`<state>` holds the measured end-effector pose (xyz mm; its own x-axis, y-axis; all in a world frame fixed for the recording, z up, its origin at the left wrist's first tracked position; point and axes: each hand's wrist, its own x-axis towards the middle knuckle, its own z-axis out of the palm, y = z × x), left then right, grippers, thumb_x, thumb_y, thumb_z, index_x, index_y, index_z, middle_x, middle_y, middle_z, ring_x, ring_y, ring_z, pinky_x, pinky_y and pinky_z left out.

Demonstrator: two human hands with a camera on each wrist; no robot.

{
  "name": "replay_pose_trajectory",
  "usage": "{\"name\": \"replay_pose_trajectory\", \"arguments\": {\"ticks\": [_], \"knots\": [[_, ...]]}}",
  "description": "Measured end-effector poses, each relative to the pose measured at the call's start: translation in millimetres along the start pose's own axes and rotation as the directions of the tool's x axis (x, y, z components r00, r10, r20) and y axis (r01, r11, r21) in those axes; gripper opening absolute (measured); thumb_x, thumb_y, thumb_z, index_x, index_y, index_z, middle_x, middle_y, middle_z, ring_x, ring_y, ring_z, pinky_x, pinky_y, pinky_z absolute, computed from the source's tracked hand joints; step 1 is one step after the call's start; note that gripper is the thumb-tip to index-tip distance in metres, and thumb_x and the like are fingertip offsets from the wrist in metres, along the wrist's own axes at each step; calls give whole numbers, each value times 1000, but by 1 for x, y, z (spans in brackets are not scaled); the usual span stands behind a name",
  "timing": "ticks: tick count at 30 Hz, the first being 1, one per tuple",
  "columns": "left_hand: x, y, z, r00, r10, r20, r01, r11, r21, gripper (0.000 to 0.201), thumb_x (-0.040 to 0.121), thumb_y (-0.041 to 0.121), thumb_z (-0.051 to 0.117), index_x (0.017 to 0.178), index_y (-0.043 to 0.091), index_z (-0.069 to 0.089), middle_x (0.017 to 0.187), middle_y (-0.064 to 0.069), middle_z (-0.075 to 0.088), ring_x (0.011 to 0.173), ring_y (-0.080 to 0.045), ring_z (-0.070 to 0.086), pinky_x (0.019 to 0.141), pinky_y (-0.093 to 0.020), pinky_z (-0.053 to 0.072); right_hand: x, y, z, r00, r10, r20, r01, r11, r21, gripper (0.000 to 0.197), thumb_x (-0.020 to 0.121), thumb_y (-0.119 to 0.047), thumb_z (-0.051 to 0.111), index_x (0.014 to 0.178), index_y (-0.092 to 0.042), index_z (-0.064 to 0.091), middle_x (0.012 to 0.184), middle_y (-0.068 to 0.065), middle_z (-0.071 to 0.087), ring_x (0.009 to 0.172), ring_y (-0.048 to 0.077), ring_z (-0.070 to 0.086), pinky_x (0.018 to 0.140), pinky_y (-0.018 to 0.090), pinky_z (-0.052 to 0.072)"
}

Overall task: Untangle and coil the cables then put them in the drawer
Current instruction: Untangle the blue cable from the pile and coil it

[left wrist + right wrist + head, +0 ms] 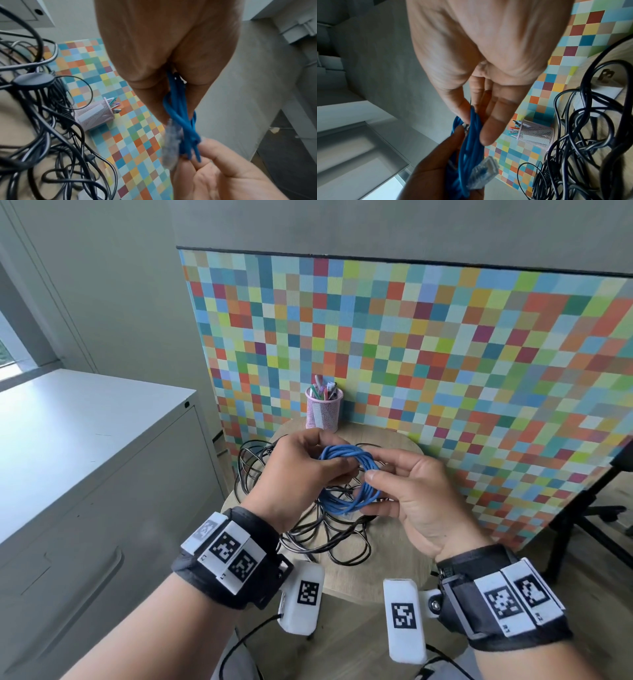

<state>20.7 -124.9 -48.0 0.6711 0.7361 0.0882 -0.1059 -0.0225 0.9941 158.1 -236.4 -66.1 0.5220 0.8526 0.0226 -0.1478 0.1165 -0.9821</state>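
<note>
A coiled blue network cable (346, 481) (181, 121) (469, 155) hangs above the round wooden table (394, 549). My left hand (301, 470) (164, 70) grips the coil's upper left side. My right hand (404, 491) (476, 119) pinches strands on the coil's right side between thumb and forefinger. A clear plug (484, 174) of the blue cable dangles by the left palm. Beneath the hands a tangle of black cables (308, 529) (44, 121) (583, 148) lies on the table.
A pink mesh pen cup (323, 409) (96, 115) (536, 134) stands at the table's back edge against a multicoloured checkered panel (445, 364). A grey drawer cabinet (85, 474) stands to the left, drawers closed. An office chair base (589, 518) is at right.
</note>
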Motion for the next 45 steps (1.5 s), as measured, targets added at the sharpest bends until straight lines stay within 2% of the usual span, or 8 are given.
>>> {"name": "replay_pose_trajectory", "arguments": {"ticks": [6,10,15,23,29,33,37,45], "knots": [[-2,1,2,999,21,-40,-20,1000,20,22,80,-3,84,96,-2,69,86,-16,75,76,-24,72,76,-37,64,0,1,5,1000,-8,-7,7,999,-50,27,91,7,69,111,-10,72,70,-3,72,66,16,73,53,32,61],[-1,3,3,997,56,-57,-51,995,85,20,81,-4,82,96,-5,69,90,-23,75,75,-28,71,78,-43,64,0,-1,6,1000,11,8,-11,1000,-25,24,92,7,68,109,-9,72,76,2,75,69,21,74,54,34,61],[3,7,2,997,32,-64,-25,994,102,12,83,-10,75,92,-5,69,80,-16,72,71,-24,69,78,-44,63,0,-1,10,1000,-5,-12,4,1000,-21,18,94,4,66,102,-8,76,86,13,77,73,25,76,56,35,61],[7,11,-11,987,-61,151,57,998,33,18,83,-14,72,98,-6,68,88,-30,71,79,-34,67,85,-46,58,3,-2,11,995,-51,-84,46,997,-60,16,97,1,64,98,-9,77,83,15,78,66,27,75,57,37,63],[8,3,-13,978,-71,194,82,995,-49,16,94,-10,63,106,0,62,93,-24,74,71,-24,74,68,-29,63,3,-7,8,996,-65,-55,60,994,-94,12,93,-1,71,98,-10,66,84,18,76,66,28,75,53,37,60],[10,1,-8,995,-41,94,40,999,21,10,90,-5,72,95,2,67,91,-22,76,78,-29,73,76,-37,62,3,-10,3,992,-100,-83,87,986,-145,13,93,4,69,96,-8,69,84,16,77,69,28,76,54,40,63],[15,5,-9,998,0,61,-5,997,79,8,89,0,75,90,8,73,80,-15,71,73,-25,62,64,-25,56,5,-15,-5,996,-84,-36,77,986,-151,20,94,8,65,103,-9,73,90,9,79,79,23,76,62,42,65],[36,-11,-16,998,-20,57,2,954,300,18,96,31,71,104,16,75,94,2,77,76,-4,67,76,-24,54,33,-12,-29,992,18,-125,-36,989,-146,11,95,7,64,103,1,68,92,21,76,71,28,73,59,37,63]]}}
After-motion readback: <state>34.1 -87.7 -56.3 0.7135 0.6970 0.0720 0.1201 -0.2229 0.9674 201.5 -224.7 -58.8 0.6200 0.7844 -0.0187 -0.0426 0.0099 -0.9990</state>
